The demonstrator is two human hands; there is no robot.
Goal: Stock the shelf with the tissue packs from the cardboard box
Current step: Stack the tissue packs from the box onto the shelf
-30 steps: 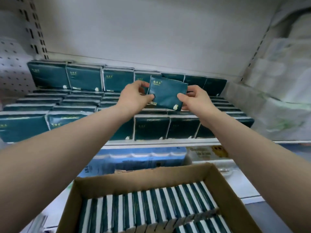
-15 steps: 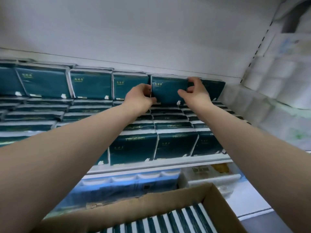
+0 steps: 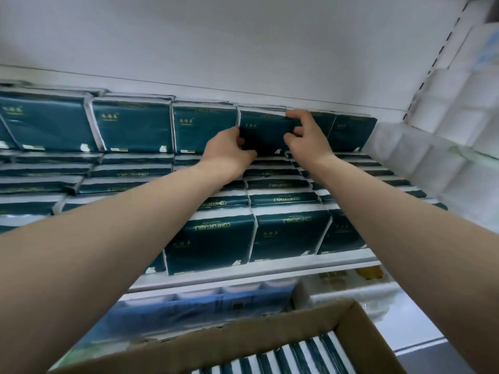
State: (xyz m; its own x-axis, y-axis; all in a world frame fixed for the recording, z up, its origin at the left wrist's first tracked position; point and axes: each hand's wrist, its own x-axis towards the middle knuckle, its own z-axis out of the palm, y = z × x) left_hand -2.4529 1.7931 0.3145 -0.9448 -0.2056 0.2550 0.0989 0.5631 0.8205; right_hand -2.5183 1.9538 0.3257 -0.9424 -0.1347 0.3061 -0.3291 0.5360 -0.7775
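A plain white back panel (image 3: 243, 44) is seen across the top of the view, bounded on the right by a slotted upright (image 3: 438, 54). To the right of that upright, wrapped bundles of white paper rolls (image 3: 459, 109) are stacked, and a lower bundle (image 3: 421, 155) is set in front of them, its wrap faintly marked in green. Low in the view, blue packs (image 3: 189, 309) are lined up side by side, a pale pack with yellow print (image 3: 348, 276) is placed just to their right, and a strip of grey floor (image 3: 432, 360) is shown at the bottom right.
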